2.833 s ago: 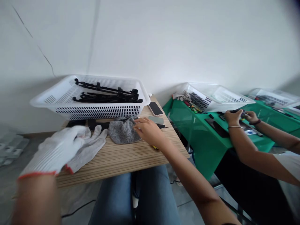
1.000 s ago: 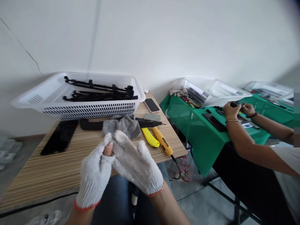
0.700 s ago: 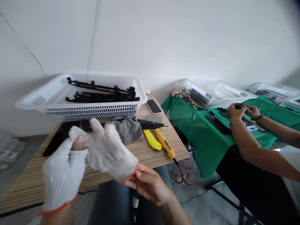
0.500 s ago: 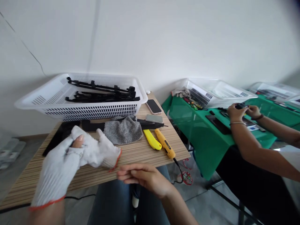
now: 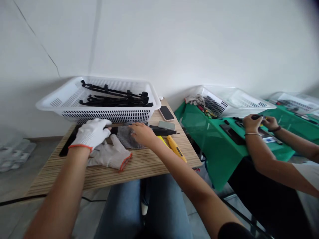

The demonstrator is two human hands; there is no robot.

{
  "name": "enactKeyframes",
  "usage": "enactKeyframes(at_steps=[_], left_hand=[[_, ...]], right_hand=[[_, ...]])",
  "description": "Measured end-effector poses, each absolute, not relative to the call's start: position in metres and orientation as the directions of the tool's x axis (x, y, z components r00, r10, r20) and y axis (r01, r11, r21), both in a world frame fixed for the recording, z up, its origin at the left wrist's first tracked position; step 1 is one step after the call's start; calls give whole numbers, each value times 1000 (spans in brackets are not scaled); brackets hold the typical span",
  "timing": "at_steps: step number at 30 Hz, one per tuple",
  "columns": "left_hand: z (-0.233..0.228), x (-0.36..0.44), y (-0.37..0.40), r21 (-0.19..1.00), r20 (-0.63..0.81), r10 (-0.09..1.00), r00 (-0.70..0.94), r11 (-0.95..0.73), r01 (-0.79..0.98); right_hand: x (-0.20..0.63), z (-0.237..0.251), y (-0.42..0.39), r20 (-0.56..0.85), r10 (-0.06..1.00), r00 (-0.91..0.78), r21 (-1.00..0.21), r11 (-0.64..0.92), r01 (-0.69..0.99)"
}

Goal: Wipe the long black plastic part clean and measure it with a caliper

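We see a wooden table (image 5: pixel 139 166) against a white wall, with a green table (image 5: pixel 214 146) just to its right. At the back of the wooden table sits a white slotted basket (image 5: pixel 104 114) holding long black parts (image 5: pixel 114 98); a second white basket (image 5: pixel 231 104) sits on the green table. A co-worker's hands (image 5: pixel 259 123) meet over a small dark item there, too small for us to tell what.

Our left hand (image 5: pixel 91 134), in a white knit glove, rests palm down with fingers loosely curled at a long black strip (image 5: pixel 159 131) lying in front of the basket; we cannot tell whether it grips it. Our right hand (image 5: pixel 142 132), bare, lies flat and open on a grey glove (image 5: pixel 126 137), fingers spread over the cloth, no grasp.

A loose white glove (image 5: pixel 111 156) with an orange cuff lies on the table just below the left hand, touching the grey glove's edge. A flat black panel (image 5: pixel 68 146) lies left of the gloved hand.

Right of our forearm lies an orange cutter (image 5: pixel 176 149), a yellow one (image 5: pixel 161 141) mostly hidden beside it. Behind them sit a grey phone (image 5: pixel 166 125) and a black phone (image 5: pixel 166 113).
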State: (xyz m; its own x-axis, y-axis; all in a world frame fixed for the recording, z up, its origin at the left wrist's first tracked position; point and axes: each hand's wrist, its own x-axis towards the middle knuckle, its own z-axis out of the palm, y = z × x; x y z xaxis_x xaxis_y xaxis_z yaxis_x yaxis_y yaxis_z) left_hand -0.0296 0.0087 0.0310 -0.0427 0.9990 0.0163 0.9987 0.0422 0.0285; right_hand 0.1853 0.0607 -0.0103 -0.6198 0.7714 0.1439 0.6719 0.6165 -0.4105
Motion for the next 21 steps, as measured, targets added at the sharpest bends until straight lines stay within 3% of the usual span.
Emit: enactKeyframes(at_steps=[3,6,11,16,21], left_hand=[[10,-41,28,-12,-40,999,-34,33,999],[-5,-46,31,-32,30,1000,0,1,999],[10,-36,16,21,121,992,-43,40,999],[55,-16,13,158,169,985,-32,4,987],[83,-7,50,181,45,995,86,-93,979]], right_hand=[[178,-15,88,24,758,-652,-219,640,736],[183,-19,98,-25,733,-679,-207,661,721],[188,-17,97,-3,722,-692,-225,673,704],[186,-8,86,106,703,-703,-84,711,698],[209,9,71,210,688,-694,37,704,709]])
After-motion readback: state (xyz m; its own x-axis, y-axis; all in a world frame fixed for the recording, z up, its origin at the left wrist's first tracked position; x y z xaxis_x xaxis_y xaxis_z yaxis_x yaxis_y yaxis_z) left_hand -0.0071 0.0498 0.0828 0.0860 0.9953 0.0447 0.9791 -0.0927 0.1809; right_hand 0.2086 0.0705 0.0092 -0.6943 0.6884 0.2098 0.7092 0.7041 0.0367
